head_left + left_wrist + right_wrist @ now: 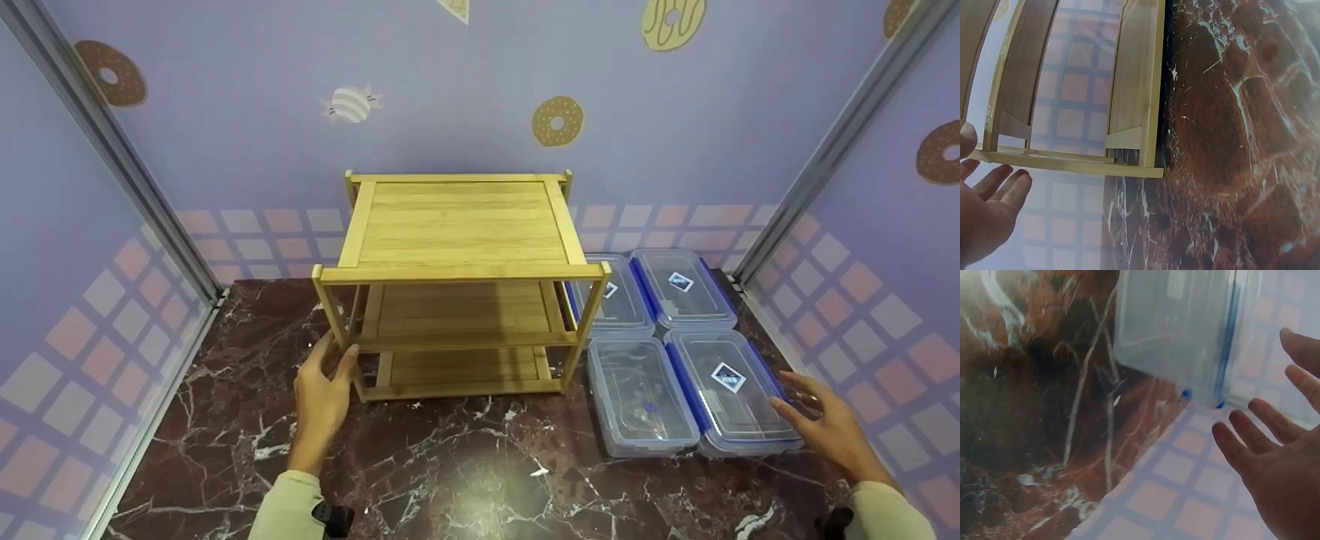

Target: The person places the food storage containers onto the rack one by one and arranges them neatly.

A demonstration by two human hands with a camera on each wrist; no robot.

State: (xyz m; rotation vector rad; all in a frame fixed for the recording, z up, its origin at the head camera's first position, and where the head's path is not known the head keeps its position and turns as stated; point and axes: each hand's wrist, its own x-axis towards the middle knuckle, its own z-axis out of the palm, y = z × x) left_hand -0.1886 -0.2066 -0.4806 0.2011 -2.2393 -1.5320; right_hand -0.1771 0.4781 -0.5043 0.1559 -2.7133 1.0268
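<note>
Dark marble tabletop (465,465) is bearing a three-tier bamboo rack (459,225) at centre. Left hand (322,386) is touching its front left leg, fingers loosely spread. Right hand (821,420) is hovering, fingers spread, beside the nearest clear storage box (731,394).

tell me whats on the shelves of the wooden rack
The top of the wooden rack is bare. The middle shelf and bottom shelf look bare too, though their back parts are shaded and partly covered.

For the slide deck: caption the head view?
Open hands flank a bamboo rack and four clear lidded boxes on marble.
</note>
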